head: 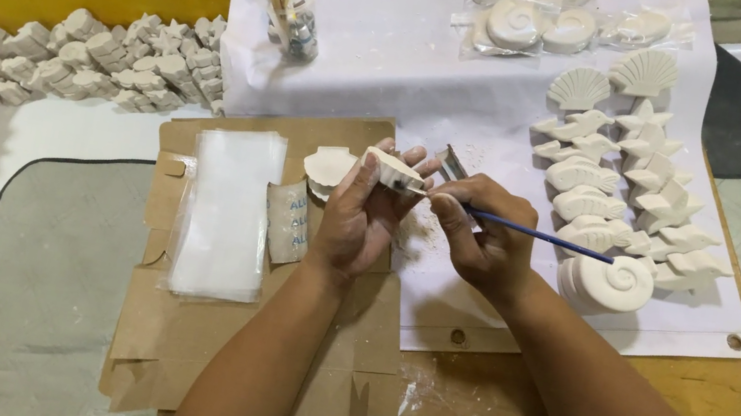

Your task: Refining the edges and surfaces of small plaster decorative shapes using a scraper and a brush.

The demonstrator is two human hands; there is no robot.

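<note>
Plaster piece (393, 168), small, white and ridged, is gripped in the left hand (360, 211) above a brown cardboard sheet (266, 342), while a blue-handled tool (538, 235) is pinched in the right hand (486, 233). Clear bags (225, 213) are stacked to the left; white shell and fish casts (619, 211) are laid out to the right on white paper (396, 60).
</note>
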